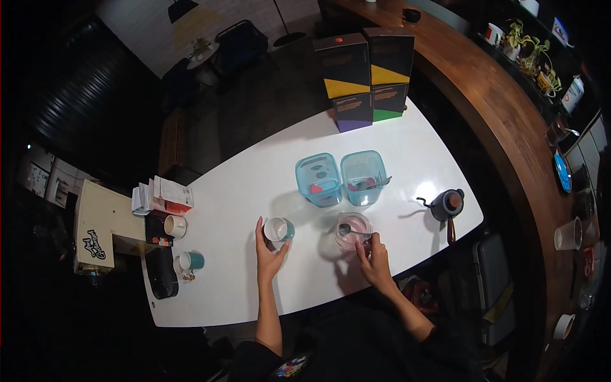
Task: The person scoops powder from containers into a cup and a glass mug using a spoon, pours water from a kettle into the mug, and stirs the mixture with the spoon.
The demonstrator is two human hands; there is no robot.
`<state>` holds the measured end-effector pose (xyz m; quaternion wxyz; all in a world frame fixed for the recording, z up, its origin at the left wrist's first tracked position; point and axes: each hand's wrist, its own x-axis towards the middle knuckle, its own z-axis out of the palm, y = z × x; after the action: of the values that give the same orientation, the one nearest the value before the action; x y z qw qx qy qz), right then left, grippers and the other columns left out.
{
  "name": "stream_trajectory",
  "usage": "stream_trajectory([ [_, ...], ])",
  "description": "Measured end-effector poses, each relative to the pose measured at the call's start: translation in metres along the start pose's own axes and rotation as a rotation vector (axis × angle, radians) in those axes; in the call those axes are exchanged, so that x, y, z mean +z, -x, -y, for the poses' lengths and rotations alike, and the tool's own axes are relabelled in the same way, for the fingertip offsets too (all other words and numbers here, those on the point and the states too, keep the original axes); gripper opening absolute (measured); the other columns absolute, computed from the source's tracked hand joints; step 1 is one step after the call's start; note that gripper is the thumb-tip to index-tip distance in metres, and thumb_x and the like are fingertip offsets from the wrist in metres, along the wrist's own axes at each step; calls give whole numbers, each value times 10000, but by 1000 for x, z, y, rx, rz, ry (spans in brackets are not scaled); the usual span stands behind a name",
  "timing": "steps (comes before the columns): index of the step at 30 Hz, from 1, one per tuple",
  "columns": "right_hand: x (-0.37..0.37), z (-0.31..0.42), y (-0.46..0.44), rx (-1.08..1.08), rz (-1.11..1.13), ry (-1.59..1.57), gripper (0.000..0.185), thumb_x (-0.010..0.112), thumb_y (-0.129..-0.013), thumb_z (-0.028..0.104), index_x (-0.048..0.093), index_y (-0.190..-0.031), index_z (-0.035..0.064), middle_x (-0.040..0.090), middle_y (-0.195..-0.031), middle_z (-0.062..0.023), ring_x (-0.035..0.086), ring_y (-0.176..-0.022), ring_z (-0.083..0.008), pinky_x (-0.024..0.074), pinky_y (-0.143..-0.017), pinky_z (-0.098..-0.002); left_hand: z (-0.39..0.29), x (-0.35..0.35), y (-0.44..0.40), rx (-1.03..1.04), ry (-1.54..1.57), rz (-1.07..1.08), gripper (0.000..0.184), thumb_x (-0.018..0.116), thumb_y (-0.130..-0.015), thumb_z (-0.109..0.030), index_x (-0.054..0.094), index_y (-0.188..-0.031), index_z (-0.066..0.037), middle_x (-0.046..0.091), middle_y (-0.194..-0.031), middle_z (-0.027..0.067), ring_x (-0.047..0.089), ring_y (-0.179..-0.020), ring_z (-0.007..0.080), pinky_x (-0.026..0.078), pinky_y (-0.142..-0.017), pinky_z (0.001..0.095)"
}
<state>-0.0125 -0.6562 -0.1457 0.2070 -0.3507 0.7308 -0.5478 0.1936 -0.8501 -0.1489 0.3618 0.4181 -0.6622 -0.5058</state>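
Observation:
My left hand (pixel 270 260) is curled around a teal cup with a white inside (pixel 289 230), thumb on one side and fingers on the other. In my right hand (pixel 377 264) is a spoon (pixel 345 228), pinched by its handle. The spoon's bowl is over or in a clear jug (pixel 342 241) that holds something pink; how deep it reaches I cannot tell. Just behind the jug stand two translucent blue containers, the left one (pixel 318 167) with a small red item inside and the right one (pixel 363 162) with a utensil leaning at its rim.
A gooseneck kettle (pixel 443 207) stands at the right of the white table (pixel 242 191). Stacked dark boxes (pixel 353 76) rise at the back. On the left are a cream-coloured machine (pixel 102 223), a white mug (pixel 174 226), another teal cup (pixel 196 260) and paper packets (pixel 168 194).

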Motion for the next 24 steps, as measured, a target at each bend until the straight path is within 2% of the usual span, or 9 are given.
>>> stream_trajectory([
  [3,2,4,-3,55,28,0,275,637,-990,163,425,-939,-4,557,-652,-175,536,-560,-315,406,-551,-411,-18,0,11,47,-70,31,933,759,-793,39,239,-1562,-58,342,-1550,198,394,-1433,312,353,-1176,447],
  [5,1,6,-7,-28,-35,-20,277,637,-992,178,472,-921,-33,600,-686,-228,598,-586,-369,444,-563,-446,-32,9,17,216,-202,-83,882,718,-813,40,243,-1553,-26,319,-1566,215,352,-1462,334,313,-1197,462],
  [9,-5,1,-11,-52,-68,57,279,662,-973,180,485,-916,-27,579,-761,-217,568,-648,-376,426,-588,-459,-55,30,26,308,-185,-95,846,692,-833,41,245,-1549,-10,331,-1554,216,350,-1463,344,276,-1211,476],
  [11,-8,2,-14,-133,-119,119,245,688,-942,164,519,-902,-10,534,-779,-168,524,-695,-359,397,-633,-457,-63,43,18,275,95,25,839,688,-841,47,245,-1551,-19,340,-1549,211,341,-1468,347,278,-1207,484],
  [15,-12,6,-21,-230,-123,226,205,697,-919,140,549,-854,13,518,-798,-141,513,-747,-333,373,-681,-444,-73,63,-16,189,104,126,949,729,-846,14,158,-1597,-85,324,-1551,224,336,-1470,359,304,-1184,517],
  [16,-12,10,-22,-234,-153,231,212,703,-909,128,548,-820,13,507,-773,-134,508,-734,-317,369,-688,-426,-70,64,-29,161,48,174,1098,778,-822,-29,36,-1625,-130,260,-1592,243,311,-1481,371,298,-1184,531],
  [17,-12,12,-22,-238,-187,237,223,708,-898,116,546,-785,13,496,-749,-127,503,-721,-301,364,-696,-409,-68,67,-40,168,50,187,1098,778,-822,-29,36,-1625,-130,260,-1592,243,311,-1481,371,298,-1184,531],
  [20,-14,10,-24,-191,-138,265,179,687,-910,119,574,-797,38,522,-789,-126,523,-765,-319,359,-710,-443,-64,77,-66,87,-93,295,1320,863,-757,-106,-143,-1611,-155,120,-1650,269,275,-1500,365,293,-1188,533],
  [24,-11,9,-24,-190,-108,299,90,679,-885,86,604,-860,42,536,-810,-127,544,-806,-317,369,-715,-440,-56,94,-87,114,34,323,1356,892,-717,-96,-124,-1614,-136,217,-1618,246,343,-1460,330,352,-1168,478],
])
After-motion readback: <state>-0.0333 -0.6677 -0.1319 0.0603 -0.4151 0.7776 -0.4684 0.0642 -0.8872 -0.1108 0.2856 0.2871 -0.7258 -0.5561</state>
